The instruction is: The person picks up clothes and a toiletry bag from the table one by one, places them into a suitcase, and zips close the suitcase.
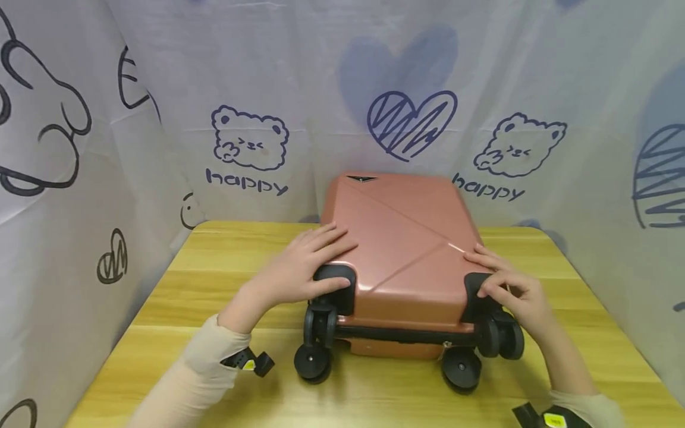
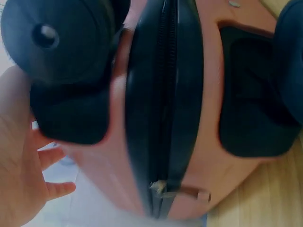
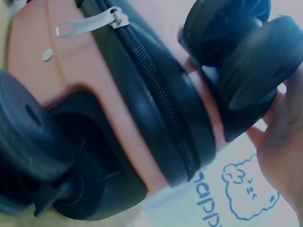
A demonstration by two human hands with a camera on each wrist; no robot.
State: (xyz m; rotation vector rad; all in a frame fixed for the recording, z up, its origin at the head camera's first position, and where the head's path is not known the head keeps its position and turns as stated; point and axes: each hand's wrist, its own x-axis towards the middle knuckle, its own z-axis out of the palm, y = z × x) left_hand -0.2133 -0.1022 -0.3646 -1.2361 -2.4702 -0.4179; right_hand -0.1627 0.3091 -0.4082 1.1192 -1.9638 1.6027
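A pink hard-shell suitcase (image 1: 407, 238) lies flat on the table, its wheeled end towards me. My left hand (image 1: 299, 267) rests on its near left corner, fingers spread over the shell and thumb across the black corner guard (image 1: 342, 291). At the near right corner, my right hand (image 1: 514, 291) touches the side edge with loosely bent fingers, thumb by the other guard. Black double wheels (image 1: 313, 361) stick out below both hands. Between the wheels runs a black zipper band (image 2: 165, 94), its metal zipper pull (image 3: 87, 24) plain in the right wrist view.
The suitcase stands on a yellow wood-grain table (image 1: 214, 273). White curtains (image 1: 299, 89) printed with bears and hearts hang behind the table and along both sides. The suitcase's far end is close to the back curtain.
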